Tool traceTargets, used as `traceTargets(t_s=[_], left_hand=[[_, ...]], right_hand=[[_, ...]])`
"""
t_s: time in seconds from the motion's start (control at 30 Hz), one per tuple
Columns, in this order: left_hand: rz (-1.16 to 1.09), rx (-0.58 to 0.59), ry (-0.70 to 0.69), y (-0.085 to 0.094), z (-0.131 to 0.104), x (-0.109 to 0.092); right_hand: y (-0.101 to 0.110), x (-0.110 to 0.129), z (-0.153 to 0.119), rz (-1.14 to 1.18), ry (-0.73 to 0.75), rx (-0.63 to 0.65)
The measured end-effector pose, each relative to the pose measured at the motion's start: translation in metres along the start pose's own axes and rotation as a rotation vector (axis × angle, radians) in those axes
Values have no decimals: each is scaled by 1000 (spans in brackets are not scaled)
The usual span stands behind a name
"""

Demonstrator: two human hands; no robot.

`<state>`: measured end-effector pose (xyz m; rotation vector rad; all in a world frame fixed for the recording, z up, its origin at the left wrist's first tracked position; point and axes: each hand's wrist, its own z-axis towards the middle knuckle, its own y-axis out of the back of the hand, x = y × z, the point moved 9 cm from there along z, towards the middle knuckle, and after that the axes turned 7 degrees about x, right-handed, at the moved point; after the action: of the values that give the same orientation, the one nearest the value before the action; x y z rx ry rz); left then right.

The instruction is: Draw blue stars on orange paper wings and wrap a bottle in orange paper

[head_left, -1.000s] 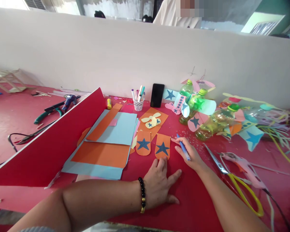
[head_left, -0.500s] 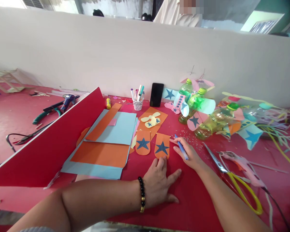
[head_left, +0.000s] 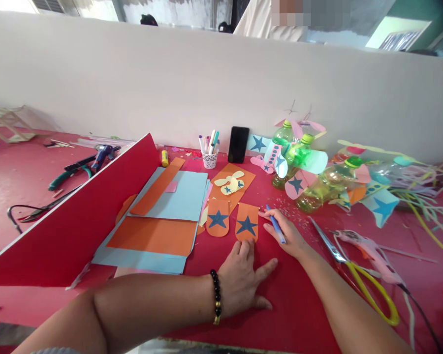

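Two star-marked orange cut-outs (head_left: 217, 220) lie flat on the red surface (head_left: 299, 305); no shift is visible over the last second, so work appears held at this point. Left hand (head_left: 239, 282): fingers spread, grasping nothing, tips on the lower edge of the right cut-out (head_left: 247, 235). Right hand (head_left: 288, 235): fingers grasping a blue pen (head_left: 275, 224), just beside that cut-out's upper right corner.

A plain white partition (head_left: 170, 78) runs along the red tabletop's (head_left: 7, 177) far edge, with a patchy grey-and-white wall (head_left: 162, 14) and a green wall (head_left: 413, 11) showing above it.
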<state>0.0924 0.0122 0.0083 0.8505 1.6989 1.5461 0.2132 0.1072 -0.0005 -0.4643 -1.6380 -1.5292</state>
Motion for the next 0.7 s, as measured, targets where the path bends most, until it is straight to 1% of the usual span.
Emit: traceTargets(t_s=[0.5,0.7], left_hand=[[3,21,3,0,1,0],[19,10,1,1,1,-1]], right_hand=[[0,1,0,-8,12,0],[2,4,0,-18,15,-15]])
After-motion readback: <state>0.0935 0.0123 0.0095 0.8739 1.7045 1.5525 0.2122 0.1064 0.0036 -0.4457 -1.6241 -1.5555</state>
